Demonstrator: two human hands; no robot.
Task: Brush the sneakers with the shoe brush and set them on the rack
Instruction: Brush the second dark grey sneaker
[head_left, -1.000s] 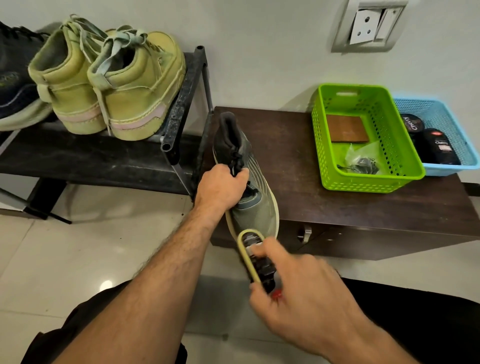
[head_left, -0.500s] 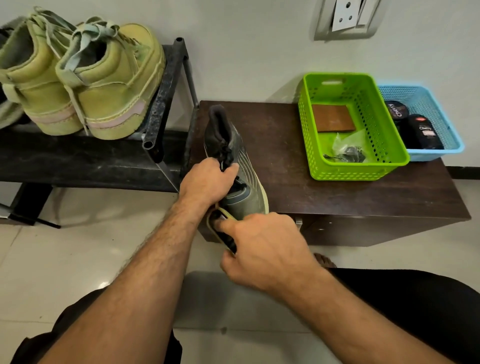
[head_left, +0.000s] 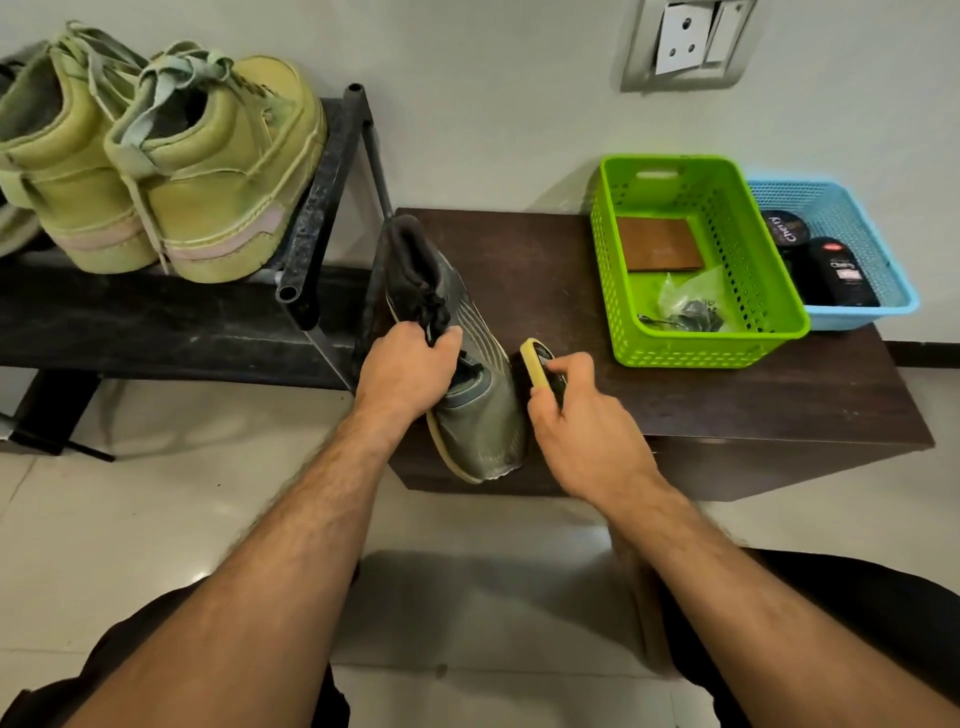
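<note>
Head view shows left hand (head_left: 410, 371) holding the soft, light sneaker (head_left: 462, 374) by its laced throat, right hand (head_left: 582, 415) gripping the stiff brush (head_left: 537, 364) at its side.

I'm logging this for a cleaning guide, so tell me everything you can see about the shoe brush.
The shoe brush is small, with a pale yellow back and dark bristles. The right hand grips it, covering most of it. Its bristle side faces the right flank of the grey-green sneaker, apparently touching it, above the dark wooden cabinet.
</note>
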